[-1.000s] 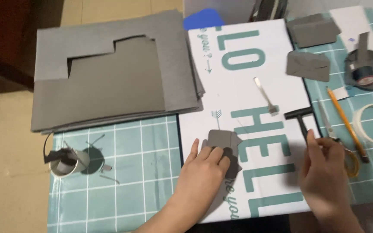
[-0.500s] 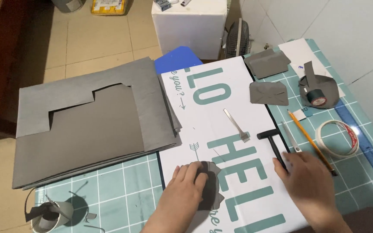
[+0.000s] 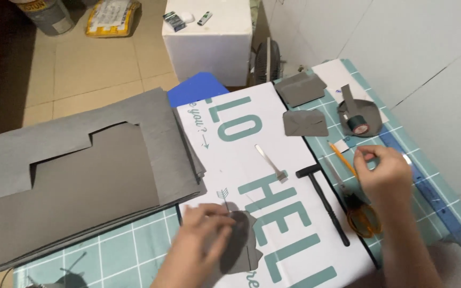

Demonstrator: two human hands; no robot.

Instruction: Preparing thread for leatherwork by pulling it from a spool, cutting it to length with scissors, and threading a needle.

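Gray sheets (image 3: 81, 176): stacked at left on the mat (image 3: 134, 248), overlapping the white board (image 3: 273, 213). Gray cutout (image 3: 244, 242): flat on the board's near edge, under your left hand (image 3: 198, 240), fingers spread and pressing it, not gripping. Right hand (image 3: 382, 173): earlier flat by the black tool (image 3: 324, 200), now lifted over the scissors (image 3: 361, 213), fingertips pinched; contents cannot be told.

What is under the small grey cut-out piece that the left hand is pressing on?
The grey cut-out piece lies on the white lettered board, with the left hand on top. The print beneath it is covered. A green cutting mat shows past the board's edge.
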